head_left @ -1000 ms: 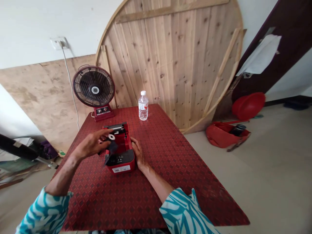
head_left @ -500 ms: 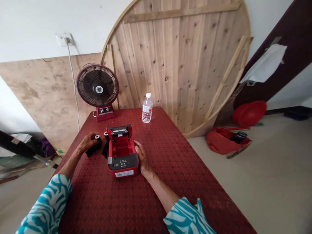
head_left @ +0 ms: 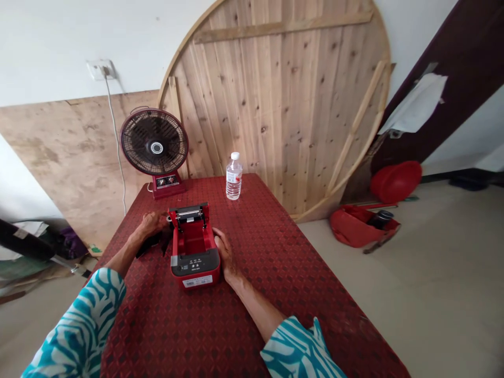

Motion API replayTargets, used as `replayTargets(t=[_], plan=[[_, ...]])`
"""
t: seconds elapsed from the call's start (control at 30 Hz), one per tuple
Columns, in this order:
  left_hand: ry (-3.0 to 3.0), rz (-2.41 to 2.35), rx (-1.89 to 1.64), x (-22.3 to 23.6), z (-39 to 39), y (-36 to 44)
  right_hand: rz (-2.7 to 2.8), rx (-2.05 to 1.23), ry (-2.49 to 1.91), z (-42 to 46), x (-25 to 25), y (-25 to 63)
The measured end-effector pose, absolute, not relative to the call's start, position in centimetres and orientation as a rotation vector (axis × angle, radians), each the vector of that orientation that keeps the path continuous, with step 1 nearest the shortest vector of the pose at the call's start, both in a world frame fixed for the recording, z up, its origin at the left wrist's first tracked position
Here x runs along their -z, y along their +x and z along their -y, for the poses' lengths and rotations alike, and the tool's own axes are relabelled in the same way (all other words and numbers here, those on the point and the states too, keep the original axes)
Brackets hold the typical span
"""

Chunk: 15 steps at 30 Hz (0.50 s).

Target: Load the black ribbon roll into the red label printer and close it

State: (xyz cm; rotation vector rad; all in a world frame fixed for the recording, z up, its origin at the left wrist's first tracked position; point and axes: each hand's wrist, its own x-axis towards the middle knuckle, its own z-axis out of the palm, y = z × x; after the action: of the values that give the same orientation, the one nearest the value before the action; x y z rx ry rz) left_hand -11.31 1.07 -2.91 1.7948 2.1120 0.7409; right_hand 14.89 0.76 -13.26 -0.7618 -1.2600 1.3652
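Note:
A red and dark grey label printer (head_left: 195, 265) stands on the table with its lid raised and its red inner bay exposed. My right hand (head_left: 225, 256) grips its right side, thumb and fingers against the casing. Left of the printer, my left hand (head_left: 153, 224) has its fingers closed at a small black roll (head_left: 169, 219) with a pale core end; the hand hides most of it. Loose black ribbon-like material (head_left: 151, 244) lies below that hand, partly in its shadow.
The table (head_left: 252, 304) has a red patterned cover. Toward its back stand a fan (head_left: 154, 144) and a clear water bottle (head_left: 233, 178). A large round wooden board (head_left: 275, 105) leans on the wall behind. Red containers (head_left: 354, 228) sit on the floor at right.
My left hand has moved right, from the nearer black roll to the one beside the printer. My right hand stays on the printer. The whole view has shifted slightly.

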Motion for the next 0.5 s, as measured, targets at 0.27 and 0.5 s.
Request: replayTargets(t=[0.27,0.5], plan=[[1.73,-1.972,-1.101,0.1,3.2,-12.5,1.235,-1.367,-0.757,-0.9,13.2,14.7],[1.785,-1.612,-1.1,-3.1,6.8,-7.9,1.242,-1.4,-0.749,-0.8,13.0,14.8]])
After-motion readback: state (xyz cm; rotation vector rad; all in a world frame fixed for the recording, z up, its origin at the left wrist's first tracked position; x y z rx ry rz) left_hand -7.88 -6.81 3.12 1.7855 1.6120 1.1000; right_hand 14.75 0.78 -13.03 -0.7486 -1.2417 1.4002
